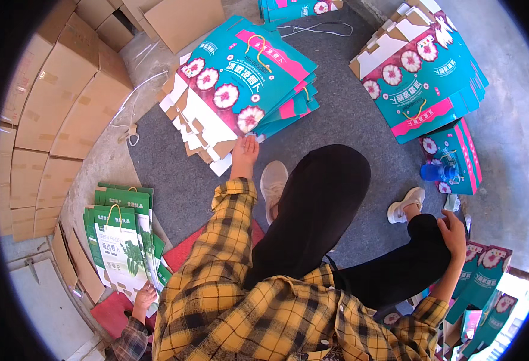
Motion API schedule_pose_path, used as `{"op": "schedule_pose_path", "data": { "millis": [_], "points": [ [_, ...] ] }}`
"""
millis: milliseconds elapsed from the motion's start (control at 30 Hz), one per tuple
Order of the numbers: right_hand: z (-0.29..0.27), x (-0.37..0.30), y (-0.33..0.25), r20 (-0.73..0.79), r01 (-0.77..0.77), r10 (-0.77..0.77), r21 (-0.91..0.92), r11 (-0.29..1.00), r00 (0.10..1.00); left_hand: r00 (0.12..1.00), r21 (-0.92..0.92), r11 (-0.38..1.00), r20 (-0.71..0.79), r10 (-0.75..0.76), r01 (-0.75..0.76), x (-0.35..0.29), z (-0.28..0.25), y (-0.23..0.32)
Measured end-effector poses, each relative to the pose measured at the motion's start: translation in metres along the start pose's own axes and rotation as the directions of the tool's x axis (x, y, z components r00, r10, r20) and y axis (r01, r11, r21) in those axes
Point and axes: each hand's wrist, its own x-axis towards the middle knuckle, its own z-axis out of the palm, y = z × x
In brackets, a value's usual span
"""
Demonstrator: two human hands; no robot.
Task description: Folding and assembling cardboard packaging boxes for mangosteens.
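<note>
My left hand (245, 154) reaches to the near edge of a stack of flattened teal cartons (246, 66) printed with pink-and-white radish slices. Its fingers are stretched out and touch or nearly touch the white flaps there; I cannot tell which. The top carton has a yellow cord handle and lies askew on the others. My right hand (453, 233) rests on my bent right knee, fingers extended, holding nothing. Another person's hand (146, 295), in a plaid sleeve, touches a pile of green-and-white cartons (117, 240) at the lower left.
A second teal carton stack (415, 72) lies at the far right, beside a standing teal carton (464, 153) and a blue bottle (438, 172). Brown boxes (65, 96) are piled along the left. White strapping (318, 29) lies on the grey mat (168, 162). More teal cartons (478, 277) stand at the lower right.
</note>
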Motion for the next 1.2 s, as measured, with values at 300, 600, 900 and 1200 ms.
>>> {"op": "schedule_pose_path", "data": {
  "millis": [300, 600, 900, 1200],
  "points": [
    [0.004, 0.004, 0.002, 0.018, -0.019, 0.02, -0.052, 0.998, 1.0, 0.998, -0.101, 0.995, -0.058, -0.023, 0.017, 0.004, 0.012, 0.001],
    [0.007, 0.008, -0.002, 0.016, -0.004, 0.005, -0.044, 0.999, 1.0, 0.993, -0.115, 0.988, -0.07, 0.098, -0.105, 0.027, 0.002, 0.01],
    [0.0, 0.0, 0.0, 0.014, -0.041, 0.041, -0.054, 0.998, 0.999, 0.981, -0.249, 0.964, 0.141, 0.133, -0.095, -0.01, 0.053, 0.023],
    [0.0, -0.002, 0.004, -0.002, -0.06, 0.06, -0.054, 0.997, 0.998, 0.915, -0.082, 0.976, 0.339, 0.217, -0.201, -0.037, 0.098, 0.074]
  ]
}}
